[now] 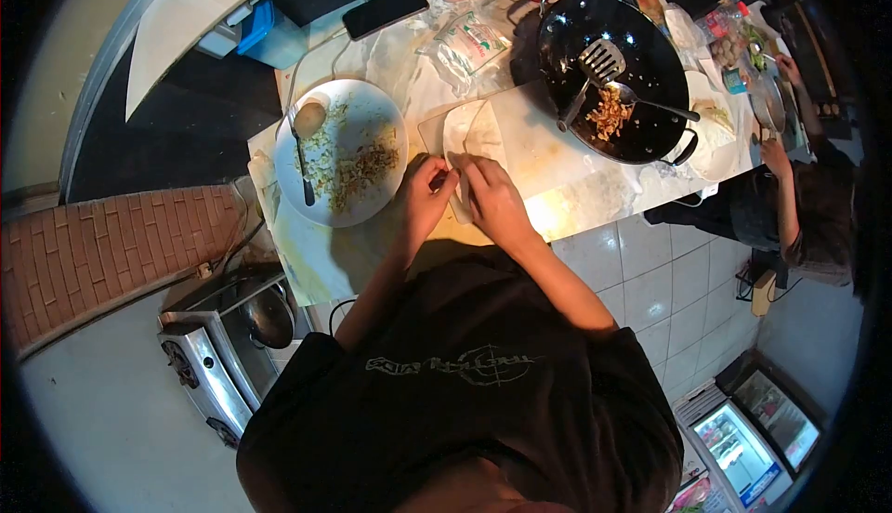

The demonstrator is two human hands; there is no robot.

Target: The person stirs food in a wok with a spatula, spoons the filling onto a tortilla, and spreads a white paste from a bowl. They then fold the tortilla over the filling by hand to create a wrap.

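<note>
A pale, thin dough wrapper (474, 130) lies in front of me at the near left part of a cutting board, with a fold running across it. My left hand (428, 199) is closed, its fingers curled and pinching at the wrapper's near left edge. Beside it, my right hand (497, 202) bends its fingers over the near part of the same wrapper. The fingertips of both hands almost meet, and they hide what lies under them. To the left, a white plate (353, 217) carries chopped pale-yellow and brown fillings and a black-handled spoon (305, 174).
Right of the board (534, 141), a black wok (655, 48) holds browned pieces and a slotted spatula (602, 62). A phone (386, 11) and a plastic packet (472, 44) lie behind. Another person (790, 206) works at the far right. A stove (209, 374) stands lower left.
</note>
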